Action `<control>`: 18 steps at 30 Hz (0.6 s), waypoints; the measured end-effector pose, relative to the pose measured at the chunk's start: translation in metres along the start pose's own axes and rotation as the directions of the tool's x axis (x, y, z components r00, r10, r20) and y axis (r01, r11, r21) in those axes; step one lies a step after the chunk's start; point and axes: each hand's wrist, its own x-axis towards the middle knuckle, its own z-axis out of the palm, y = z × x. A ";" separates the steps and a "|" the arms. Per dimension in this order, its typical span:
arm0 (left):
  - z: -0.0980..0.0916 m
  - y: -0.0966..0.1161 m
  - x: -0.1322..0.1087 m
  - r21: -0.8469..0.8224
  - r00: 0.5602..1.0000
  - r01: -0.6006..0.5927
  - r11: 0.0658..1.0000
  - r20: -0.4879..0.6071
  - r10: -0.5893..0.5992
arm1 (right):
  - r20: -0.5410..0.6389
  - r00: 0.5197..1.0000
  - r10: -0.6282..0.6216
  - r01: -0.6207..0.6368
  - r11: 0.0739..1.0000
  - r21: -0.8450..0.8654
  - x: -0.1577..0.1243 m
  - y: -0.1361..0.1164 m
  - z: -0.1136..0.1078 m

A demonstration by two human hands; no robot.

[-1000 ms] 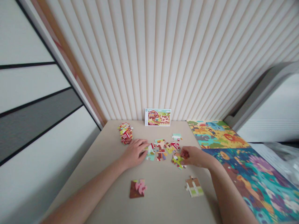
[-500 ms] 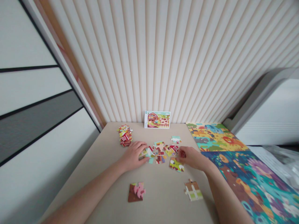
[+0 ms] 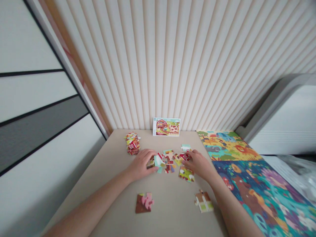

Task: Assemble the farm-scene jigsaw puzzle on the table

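My left hand (image 3: 141,165) rests at the left of the loose cluster of farm jigsaw pieces (image 3: 169,168), its fingertips shut on a small piece (image 3: 150,163). My right hand (image 3: 198,164) reaches in from the right, fingertips pinching a red barn piece (image 3: 184,157) at the cluster's far side. Just below that hand lies a green and white piece group (image 3: 186,174). A stack of jigsaw pieces (image 3: 132,143) stands left of the cluster. Nearer me lie a joined pig section (image 3: 144,202) and a fence section (image 3: 203,201).
A farm picture card (image 3: 166,127) leans against the pleated wall panel (image 3: 158,65) behind the beige table (image 3: 172,210). Large animal puzzle sheets (image 3: 254,187) lie along the right side. Sliding panels (image 3: 32,108) stand at the left.
My right hand has moved forward and left, off the green and white pieces, to the red barn piece. My left hand has hardly moved.
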 end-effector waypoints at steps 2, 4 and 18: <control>0.000 0.000 0.000 -0.008 1.000 -0.002 1.000 -0.019 0.002 | 0.007 1.000 0.003 -0.003 1.000 0.003 0.000 0.000 0.000; 0.000 0.000 0.000 -0.016 1.000 -0.003 1.000 -0.022 0.002 | 0.006 1.000 0.004 -0.004 1.000 0.009 0.000 0.000 -0.001; 0.004 -0.009 -0.003 -0.148 0.992 0.095 0.984 -0.063 -0.105 | -0.044 0.999 -0.001 0.012 0.973 0.231 0.007 0.000 0.006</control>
